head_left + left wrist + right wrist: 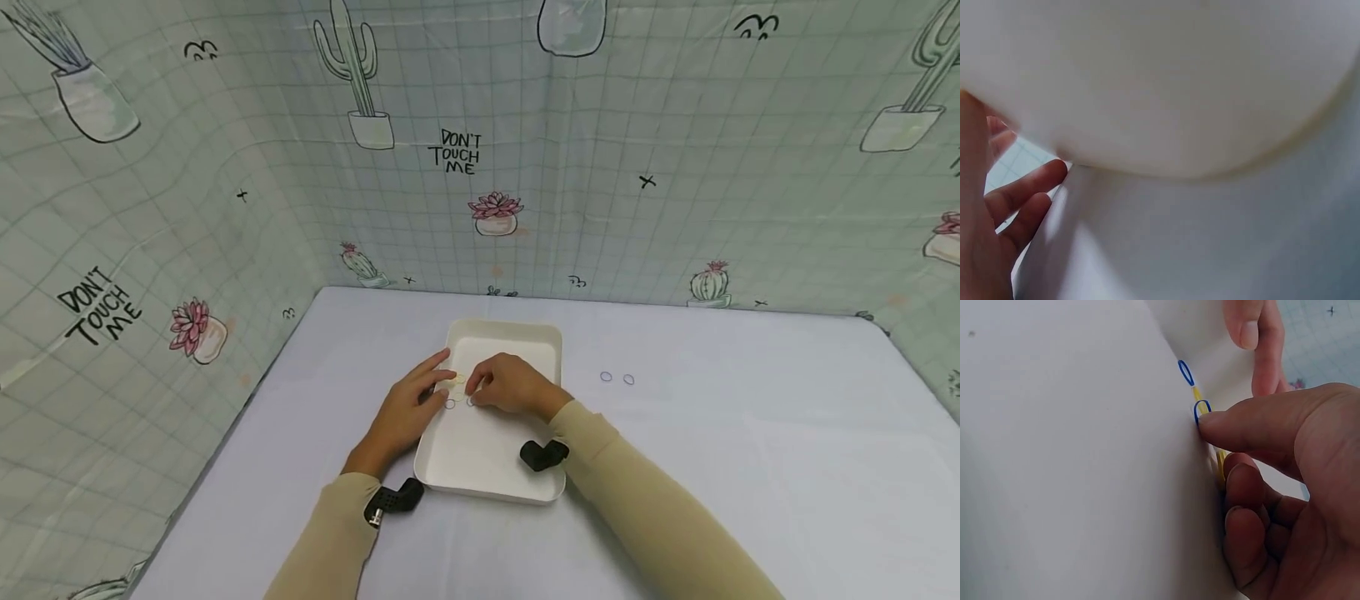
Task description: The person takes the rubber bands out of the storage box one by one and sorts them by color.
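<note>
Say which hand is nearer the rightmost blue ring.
Right. The right hand is over the white tray, left of that ring; the left hand is farther, at the tray's left edge.

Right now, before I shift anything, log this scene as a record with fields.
Container: white tray on a white-covered table
Left hand: fingers over the tray's left rim
Right hand: over the tray, thumb tip at a blue ring; pinch unclear
Also in tray: another blue ring; yellow rings, count unclear
Right of tray: two blue rings
Backdrop: cactus-print cloth
</note>
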Tool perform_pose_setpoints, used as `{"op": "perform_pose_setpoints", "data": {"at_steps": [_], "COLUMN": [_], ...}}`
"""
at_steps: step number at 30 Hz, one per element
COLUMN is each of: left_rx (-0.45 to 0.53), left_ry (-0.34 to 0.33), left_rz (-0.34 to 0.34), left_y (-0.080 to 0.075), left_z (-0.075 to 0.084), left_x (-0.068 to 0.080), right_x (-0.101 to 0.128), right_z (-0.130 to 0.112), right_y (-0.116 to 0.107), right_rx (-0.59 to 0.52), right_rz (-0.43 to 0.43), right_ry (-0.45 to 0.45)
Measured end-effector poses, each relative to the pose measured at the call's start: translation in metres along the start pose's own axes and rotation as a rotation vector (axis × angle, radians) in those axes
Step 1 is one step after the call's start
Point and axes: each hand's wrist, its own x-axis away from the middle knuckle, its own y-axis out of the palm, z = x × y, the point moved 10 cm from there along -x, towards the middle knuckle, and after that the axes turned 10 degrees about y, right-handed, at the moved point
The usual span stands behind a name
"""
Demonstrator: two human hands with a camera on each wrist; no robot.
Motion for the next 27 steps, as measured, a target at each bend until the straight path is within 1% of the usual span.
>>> {"op": "perform_pose_setpoints", "data": {"at_steps": [7,16,23,27], "left_rx": [0.002,0.008,0.008,0.012], "left_ry": [-0.015,-0.02,0.002,-0.007], "left_rz": [0.019,0.013,0.006,0.01], "left_y": [-0.0018,-0.0023,-0.0011,0.0005], "left_z": [-0.0047,-0.0046,-0.0001,0.0001], "left_x": [0.0027,0.0035,0.0006,0.0], "right_x": [-0.0032,-0.0021,0.002,0.0034], "right_z": [-0.0038,-0.0026,-0.0039,-0.0045], "right_y": [0.0038,0.005,0.001,-0.0043], "right_rx": [0.059,0.031,0.038,0.023], "right_rz": [0.009,0.011,0.023,0.037], "right_ry": [-0.05,-0.015,-0.032,-0.044]}}
